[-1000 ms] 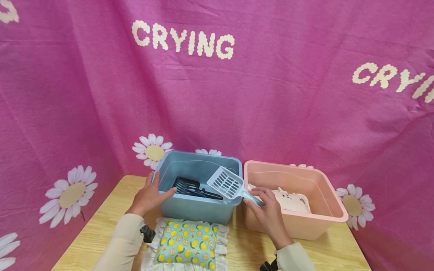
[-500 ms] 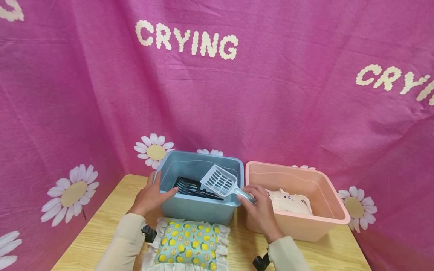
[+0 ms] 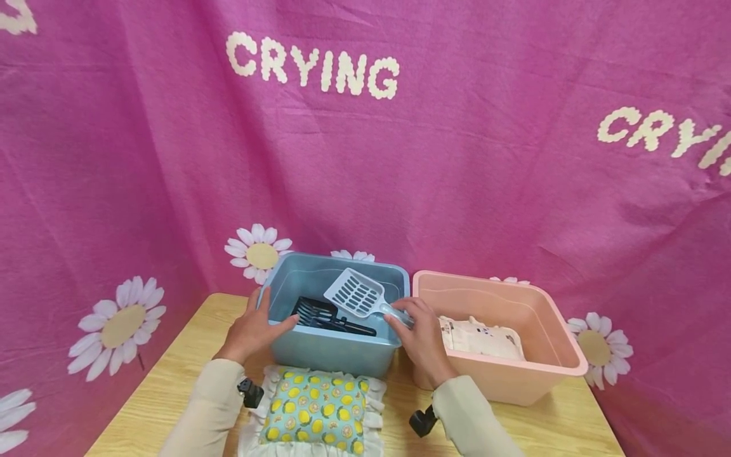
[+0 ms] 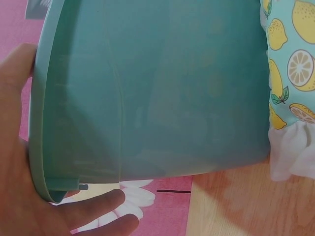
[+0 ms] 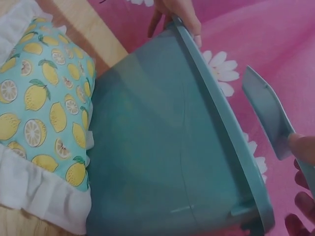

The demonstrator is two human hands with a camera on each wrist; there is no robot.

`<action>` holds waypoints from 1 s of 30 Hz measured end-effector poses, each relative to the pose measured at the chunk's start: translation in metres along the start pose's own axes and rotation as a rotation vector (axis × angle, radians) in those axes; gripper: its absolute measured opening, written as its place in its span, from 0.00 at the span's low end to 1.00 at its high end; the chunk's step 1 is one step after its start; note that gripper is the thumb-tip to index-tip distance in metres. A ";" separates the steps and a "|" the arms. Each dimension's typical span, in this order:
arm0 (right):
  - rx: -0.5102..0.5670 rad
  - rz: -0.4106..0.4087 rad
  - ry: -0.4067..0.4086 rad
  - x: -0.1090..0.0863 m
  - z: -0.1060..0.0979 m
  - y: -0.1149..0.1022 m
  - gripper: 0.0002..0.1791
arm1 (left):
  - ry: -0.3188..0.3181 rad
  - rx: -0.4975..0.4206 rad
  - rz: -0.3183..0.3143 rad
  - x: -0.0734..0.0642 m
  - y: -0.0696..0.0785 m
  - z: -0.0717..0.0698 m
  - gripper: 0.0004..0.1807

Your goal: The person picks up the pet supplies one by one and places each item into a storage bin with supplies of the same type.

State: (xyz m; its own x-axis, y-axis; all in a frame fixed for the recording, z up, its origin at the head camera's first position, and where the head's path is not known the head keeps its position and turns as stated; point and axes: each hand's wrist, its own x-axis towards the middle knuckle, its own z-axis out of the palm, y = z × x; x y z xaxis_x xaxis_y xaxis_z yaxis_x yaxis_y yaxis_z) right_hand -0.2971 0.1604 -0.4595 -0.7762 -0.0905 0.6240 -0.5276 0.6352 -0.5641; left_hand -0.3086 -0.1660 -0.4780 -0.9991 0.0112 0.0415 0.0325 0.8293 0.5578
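Observation:
My right hand (image 3: 422,336) grips the handle of a pale blue slotted litter scoop (image 3: 356,293). The scoop's head hangs over the opening of a blue plastic bin (image 3: 331,352), tilted and above the rim in the right wrist view. My left hand (image 3: 248,330) rests at the bin's near left corner, its fingers spread and fairly straight along the outside and its thumb at the front rim. Inside the bin lie black slotted utensils (image 3: 320,312), partly overlapping one another. In the left wrist view the bin's front wall (image 4: 172,88) fills most of the picture.
A pink bin (image 3: 491,381) stands just right of the blue one, with a cream printed cushion-like thing (image 3: 482,339) in it. In front of the blue bin lies a lemon-print cushion (image 3: 316,409) with white frills. A pink curtain (image 3: 457,190) hangs behind the wooden table (image 3: 165,400).
My right hand has moved left with the litter scoop, from the bin's right edge to further over its opening. The left hand has stayed at the corner.

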 end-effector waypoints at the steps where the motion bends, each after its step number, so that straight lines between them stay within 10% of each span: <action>1: -0.002 0.001 -0.003 0.001 0.002 0.000 0.11 | -0.002 -0.002 -0.001 0.000 0.000 0.000 0.59; 30: -0.215 0.066 -0.174 0.009 0.044 -0.002 0.15 | 0.007 -0.002 -0.009 0.000 0.004 -0.002 0.58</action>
State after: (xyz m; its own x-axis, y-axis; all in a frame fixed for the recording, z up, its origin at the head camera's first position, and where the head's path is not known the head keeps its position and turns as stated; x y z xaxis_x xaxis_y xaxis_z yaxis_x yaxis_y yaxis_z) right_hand -0.3187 0.1252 -0.4763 -0.8641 -0.1620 0.4766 -0.4028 0.7903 -0.4617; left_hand -0.3086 -0.1637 -0.4746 -0.9991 -0.0004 0.0428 0.0236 0.8281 0.5601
